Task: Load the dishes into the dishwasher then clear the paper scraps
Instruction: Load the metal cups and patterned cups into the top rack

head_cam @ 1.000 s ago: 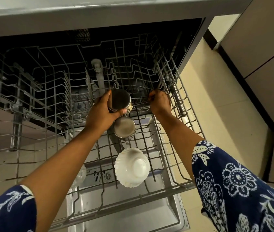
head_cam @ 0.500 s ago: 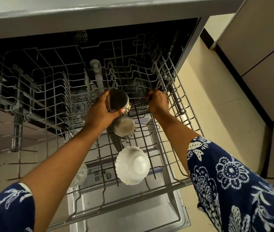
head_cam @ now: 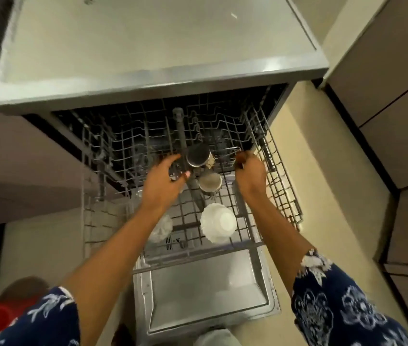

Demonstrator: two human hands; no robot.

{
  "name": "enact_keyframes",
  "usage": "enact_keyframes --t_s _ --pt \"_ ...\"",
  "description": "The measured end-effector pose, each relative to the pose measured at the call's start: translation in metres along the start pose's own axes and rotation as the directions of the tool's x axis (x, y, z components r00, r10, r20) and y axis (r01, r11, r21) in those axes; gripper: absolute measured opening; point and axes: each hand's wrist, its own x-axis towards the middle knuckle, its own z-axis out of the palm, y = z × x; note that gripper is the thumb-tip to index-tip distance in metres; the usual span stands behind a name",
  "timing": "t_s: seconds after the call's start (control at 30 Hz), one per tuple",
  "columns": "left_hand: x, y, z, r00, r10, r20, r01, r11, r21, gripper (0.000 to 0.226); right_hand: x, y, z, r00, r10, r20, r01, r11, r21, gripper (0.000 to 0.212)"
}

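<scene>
The open dishwasher door (head_cam: 205,295) is lying flat nearest the person, between two blue patterned sleeves (head_cam: 347,308). Above it, the pulled-out rack (head_cam: 285,191) is carrying a white bowl (head_cam: 219,222), upside down near its front edge. A clear glass bowl (head_cam: 163,228) is sitting just to the left, partly hidden by the left forearm. Farther in, two steel cups are sitting in the rack, the nearer cup (head_cam: 210,182) just in front of the farther cup (head_cam: 198,156). The left hand (head_cam: 165,181) is hovering just left of the cups, its fingers loosely spread and holding nothing. The right hand (head_cam: 250,171) is reaching to the rack's right side, its fingers (head_cam: 241,158) curling and, as far as the blur allows, pinching a wire of the rack.
</scene>
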Motion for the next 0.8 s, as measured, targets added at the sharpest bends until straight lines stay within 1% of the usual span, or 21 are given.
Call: enact_keyframes --t_s 0.1,0.23,0.27,0.33,0.43,0.53,0.63,0.7,0.8 --pt "-0.036 -0.005 -0.038 0.998 0.008 -0.065 -0.011 0.999 -0.045 0.043 -0.044 -0.043 -0.005 0.998 -0.059 0.027 0.059 0.998 0.019 0.02" --pt "-0.069 -0.028 -0.112 0.974 0.021 -0.226 -0.05 0.991 -0.127 0.032 -0.102 -0.119 0.01 0.972 -0.231 0.034 0.227 0.969 0.097 0.017" --pt "-0.073 -0.036 -0.129 0.966 0.016 -0.258 -0.053 0.989 -0.138 0.031 -0.113 -0.137 0.015 0.967 -0.252 0.035 0.247 0.962 0.115 0.016" --pt "-0.075 -0.058 -0.167 0.958 0.004 -0.287 -0.05 0.987 -0.154 0.029 -0.129 -0.167 0.032 0.97 -0.243 0.033 0.235 0.96 0.153 0.014" --pt "-0.065 -0.08 -0.196 0.976 0.028 -0.217 -0.058 0.989 -0.135 0.028 -0.132 -0.186 0.057 0.995 -0.094 0.016 0.09 0.981 0.174 0.016" --pt "-0.044 -0.079 -0.188 0.994 0.06 -0.092 -0.068 0.995 -0.076 0.032 -0.12 -0.177 0.069 0.999 0.038 -0.003 -0.037 0.989 0.144 0.018" --pt "-0.018 -0.064 -0.15 0.996 0.079 0.051 -0.076 0.996 -0.054 0.034 -0.095 -0.152 0.066 0.993 0.115 -0.006 -0.114 0.991 0.067 0.019" --pt "-0.002 -0.05 -0.115 0.991 0.073 0.113 -0.068 0.997 -0.047 0.035 -0.07 -0.128 0.059 0.987 0.16 -0.021 -0.16 0.987 0.004 0.02" --pt "0.029 -0.04 -0.059 0.98 0.025 0.199 -0.016 0.999 -0.047 0.043 -0.032 -0.085 0.054 0.982 0.184 0.033 -0.181 0.979 -0.092 0.021"
